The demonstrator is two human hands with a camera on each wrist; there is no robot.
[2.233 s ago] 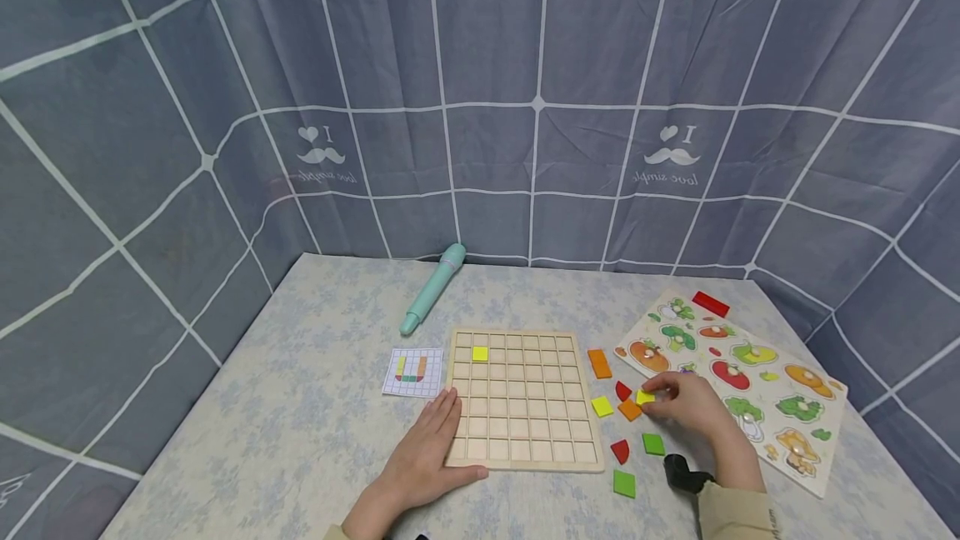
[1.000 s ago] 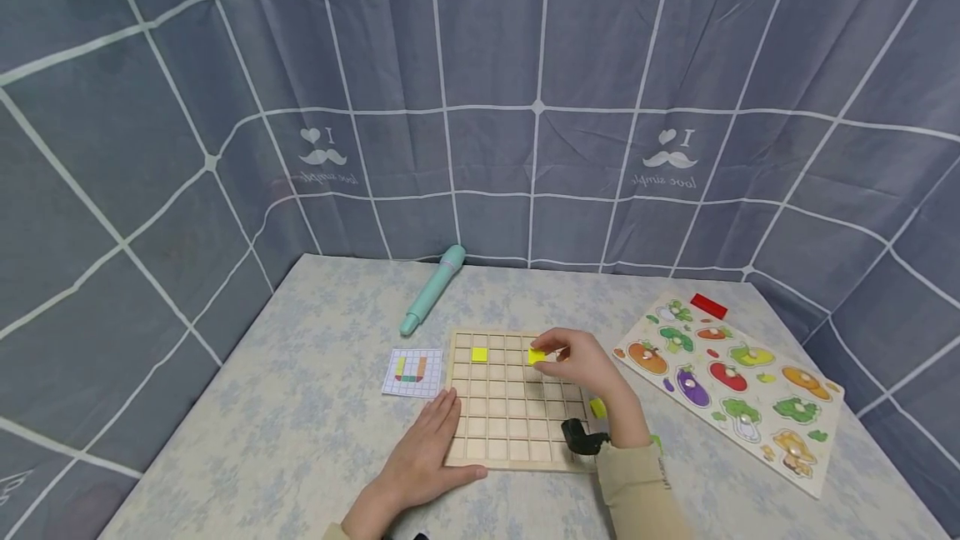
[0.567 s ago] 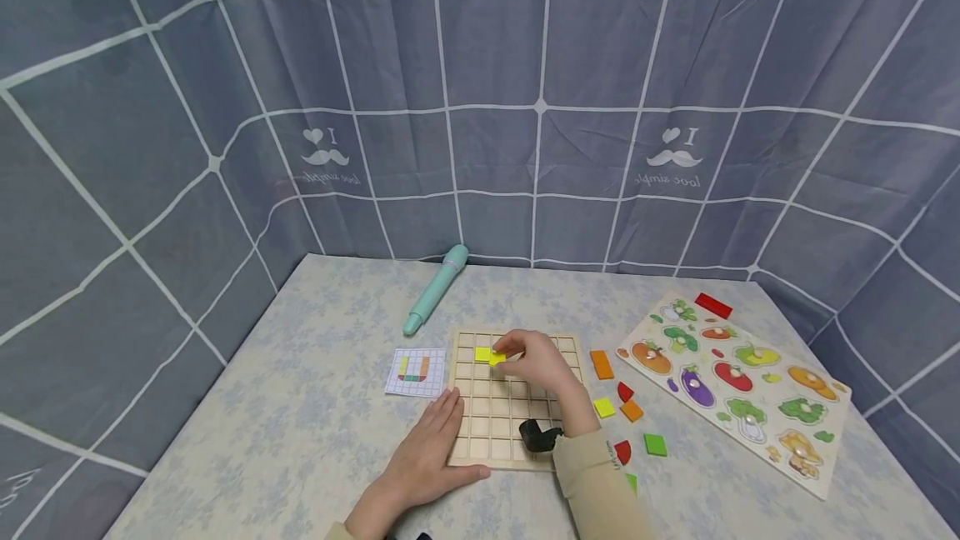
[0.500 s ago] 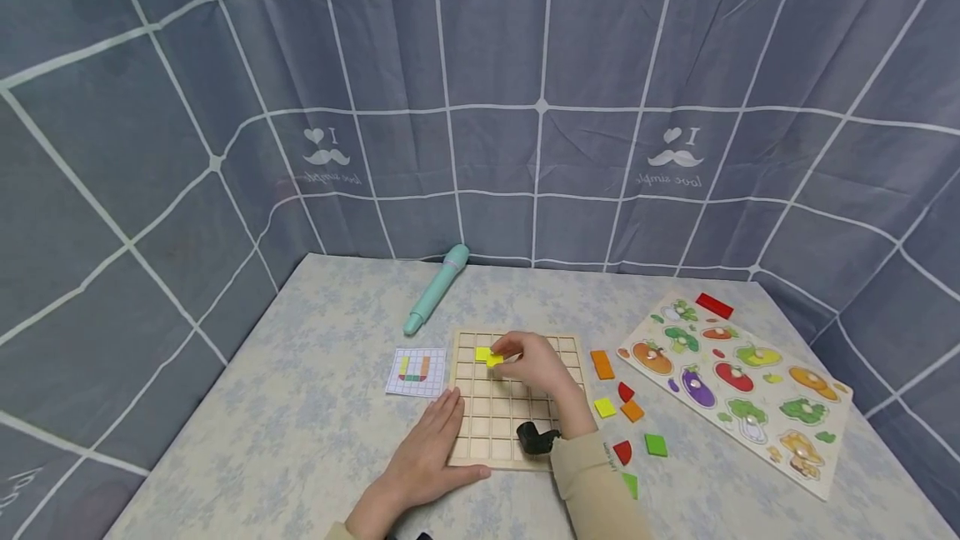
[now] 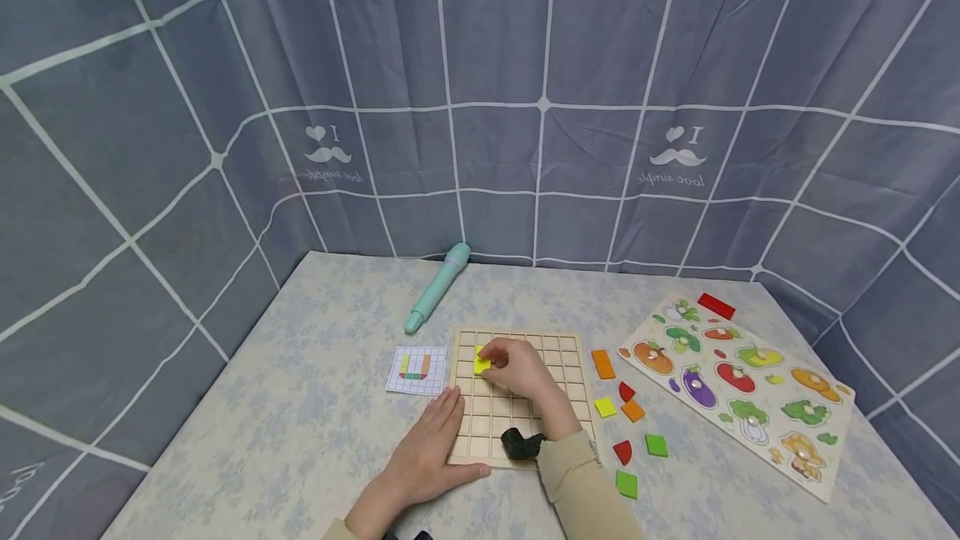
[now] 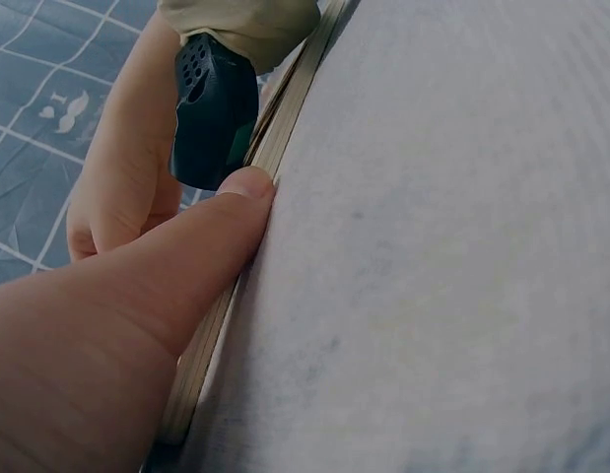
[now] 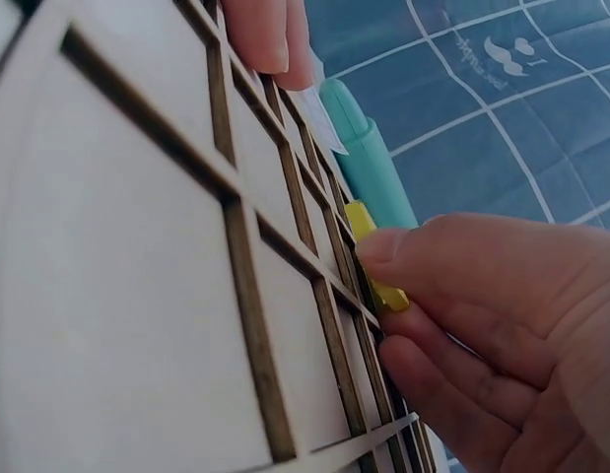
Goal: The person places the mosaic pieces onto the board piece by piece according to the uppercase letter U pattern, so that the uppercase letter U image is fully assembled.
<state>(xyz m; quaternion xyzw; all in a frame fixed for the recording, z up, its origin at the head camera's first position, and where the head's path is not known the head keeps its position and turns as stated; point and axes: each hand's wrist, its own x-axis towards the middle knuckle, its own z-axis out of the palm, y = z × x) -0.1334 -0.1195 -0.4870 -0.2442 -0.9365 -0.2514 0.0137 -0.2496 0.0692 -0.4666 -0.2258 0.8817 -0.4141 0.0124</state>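
My left hand [image 5: 427, 452] lies with straight fingers at the near-left corner of the wooden grid board [image 5: 480, 450], the thumb along its near edge. In the left wrist view, the thumb [image 6: 201, 241] touches the board's side. Over the board's far-left part, my right hand [image 5: 521, 369] pinches a yellow square tile [image 5: 481, 367] between thumb and finger, close against the grid. The right wrist view shows yellow [image 7: 360, 219] beside the thumb; the fingers hide part of it. Another yellow tile on the grid is partly covered, and the two are hard to tell apart.
Left of the board lies a pattern card [image 5: 416, 372], with a teal pen-shaped tube [image 5: 437, 288] behind it. Loose yellow [image 5: 605, 407], orange [image 5: 603, 364], red [image 5: 623, 452] and green [image 5: 627, 484] pieces lie right of the board, near a vegetable puzzle [image 5: 720, 357]. A red block [image 5: 716, 306] lies beyond.
My right hand picked up a yellow tile from the loose pieces, carried it left across the board and shifted slightly further left onto the far-left cells. My left hand stayed put.
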